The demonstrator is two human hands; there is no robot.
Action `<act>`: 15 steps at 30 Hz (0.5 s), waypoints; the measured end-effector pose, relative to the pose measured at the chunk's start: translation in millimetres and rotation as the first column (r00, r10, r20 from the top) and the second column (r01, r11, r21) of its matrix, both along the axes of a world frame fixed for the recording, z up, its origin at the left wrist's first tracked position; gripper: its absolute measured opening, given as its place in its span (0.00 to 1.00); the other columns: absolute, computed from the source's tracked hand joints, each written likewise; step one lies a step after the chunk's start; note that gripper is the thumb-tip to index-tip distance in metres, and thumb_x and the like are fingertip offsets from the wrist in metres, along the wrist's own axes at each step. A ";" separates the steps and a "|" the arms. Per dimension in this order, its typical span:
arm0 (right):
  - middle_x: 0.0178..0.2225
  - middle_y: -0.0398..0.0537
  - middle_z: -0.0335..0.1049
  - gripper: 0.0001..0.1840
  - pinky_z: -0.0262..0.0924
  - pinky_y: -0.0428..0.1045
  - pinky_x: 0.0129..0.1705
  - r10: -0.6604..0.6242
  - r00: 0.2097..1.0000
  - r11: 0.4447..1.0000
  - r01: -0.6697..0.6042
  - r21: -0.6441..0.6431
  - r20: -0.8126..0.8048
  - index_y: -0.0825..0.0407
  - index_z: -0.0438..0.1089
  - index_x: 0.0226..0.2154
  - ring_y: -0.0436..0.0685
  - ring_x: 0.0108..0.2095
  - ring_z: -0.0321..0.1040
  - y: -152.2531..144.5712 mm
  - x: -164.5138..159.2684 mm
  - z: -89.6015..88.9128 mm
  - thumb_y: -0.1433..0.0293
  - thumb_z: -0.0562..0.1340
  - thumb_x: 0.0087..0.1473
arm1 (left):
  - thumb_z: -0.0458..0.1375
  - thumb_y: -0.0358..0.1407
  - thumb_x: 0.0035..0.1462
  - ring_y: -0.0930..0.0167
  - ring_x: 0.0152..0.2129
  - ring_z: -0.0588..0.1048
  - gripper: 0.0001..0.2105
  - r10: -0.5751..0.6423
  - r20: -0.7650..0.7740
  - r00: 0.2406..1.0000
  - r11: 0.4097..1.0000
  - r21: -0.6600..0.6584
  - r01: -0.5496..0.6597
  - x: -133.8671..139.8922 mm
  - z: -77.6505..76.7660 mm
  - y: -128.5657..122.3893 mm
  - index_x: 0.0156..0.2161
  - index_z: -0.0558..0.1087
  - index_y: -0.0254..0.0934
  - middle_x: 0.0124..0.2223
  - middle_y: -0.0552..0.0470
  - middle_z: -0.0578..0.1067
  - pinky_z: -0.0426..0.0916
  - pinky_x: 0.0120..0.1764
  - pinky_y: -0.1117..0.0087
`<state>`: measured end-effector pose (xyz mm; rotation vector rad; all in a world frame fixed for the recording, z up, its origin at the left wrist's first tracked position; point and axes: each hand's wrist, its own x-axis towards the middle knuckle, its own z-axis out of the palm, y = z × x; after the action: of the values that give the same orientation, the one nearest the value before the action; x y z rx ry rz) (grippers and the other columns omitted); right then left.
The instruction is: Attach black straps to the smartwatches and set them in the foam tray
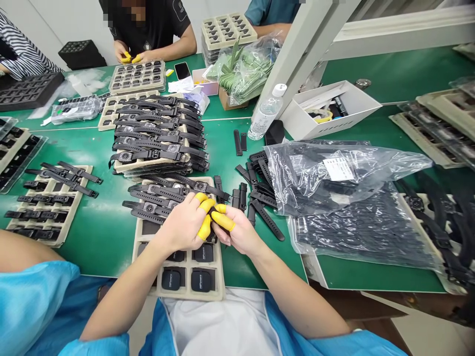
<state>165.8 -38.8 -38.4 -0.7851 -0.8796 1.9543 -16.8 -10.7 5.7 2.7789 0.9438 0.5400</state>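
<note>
1. By the right edge of the tray (185, 295), a dark piece (213, 210) sits between left hand (191, 217) and right hand (237, 227), about equally near each
2. Yellow-capped fingertips (223, 221) of both pinch it
3. Fingers mostly hide it; long axis unclear

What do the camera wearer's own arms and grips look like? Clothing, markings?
Left grip and right grip: no full gloves, just bright yellow finger cots on some digits. Forearms bare, with no watch, bracelet or cable visible. Sleeves are bright blue and short, with no readable markings.
</note>
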 end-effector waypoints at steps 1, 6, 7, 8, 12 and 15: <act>0.12 0.32 0.59 0.20 0.42 0.41 0.14 0.004 1.000 1.000 -0.004 0.019 0.011 0.50 0.65 0.33 0.44 0.12 0.43 -0.2 0.4 -1.0 0.51 0.66 0.62 | 0.47 0.31 0.64 0.57 0.44 0.70 0.17 -0.011 0.021 1.000 1.000 -0.018 0.011 -1.0 -0.1 0.1 0.54 0.71 0.27 0.48 0.36 0.74 0.73 0.49 0.54; 0.13 0.33 0.61 0.21 0.43 0.42 0.15 0.015 0.996 0.998 -0.020 0.057 0.084 0.51 0.65 0.34 0.45 0.11 0.46 -0.4 1.5 -3.8 0.50 0.64 0.63 | 0.46 0.32 0.65 0.57 0.45 0.70 0.18 -0.016 0.087 0.996 0.991 -0.134 0.028 -4.5 -3.6 1.2 0.56 0.69 0.30 0.49 0.36 0.73 0.73 0.49 0.52; 0.13 0.33 0.62 0.22 0.43 0.42 0.14 0.014 0.995 0.998 -0.020 0.057 0.095 0.51 0.65 0.34 0.45 0.11 0.47 -0.5 1.7 -3.9 0.50 0.64 0.63 | 0.46 0.32 0.65 0.58 0.46 0.70 0.18 -0.020 0.104 0.994 0.988 -0.153 0.036 -4.8 -4.2 1.4 0.56 0.68 0.30 0.49 0.36 0.73 0.73 0.50 0.52; 0.13 0.33 0.62 0.22 0.43 0.42 0.14 0.013 0.995 0.998 -0.019 0.056 0.101 0.51 0.65 0.34 0.45 0.11 0.47 -0.6 2.0 -3.9 0.49 0.64 0.63 | 0.45 0.32 0.66 0.58 0.46 0.71 0.18 -0.023 0.122 0.992 0.985 -0.167 0.043 -5.1 -4.7 1.6 0.57 0.68 0.30 0.49 0.37 0.73 0.73 0.50 0.53; 0.14 0.34 0.64 0.20 0.43 0.42 0.14 0.016 0.999 0.999 -0.017 0.033 0.047 0.51 0.65 0.35 0.44 0.11 0.47 -1.0 2.9 -3.8 0.51 0.64 0.63 | 0.46 0.32 0.67 0.58 0.48 0.71 0.18 -0.017 0.173 0.985 0.981 -0.187 0.050 -5.8 -6.4 2.1 0.58 0.68 0.29 0.50 0.36 0.73 0.72 0.52 0.53; 0.14 0.35 0.65 0.19 0.44 0.42 0.14 0.034 0.999 0.999 -0.034 0.030 -0.008 0.51 0.66 0.35 0.45 0.11 0.48 -0.7 3.2 -3.1 0.52 0.64 0.64 | 0.47 0.33 0.68 0.59 0.49 0.72 0.19 -0.026 0.252 0.967 0.970 -0.226 0.085 -6.2 -7.3 2.8 0.60 0.67 0.32 0.52 0.37 0.74 0.72 0.53 0.53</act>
<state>168.9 -39.5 -41.5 -0.7482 -0.9206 1.9678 -23.0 -7.9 -1.6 2.4498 0.8128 0.6970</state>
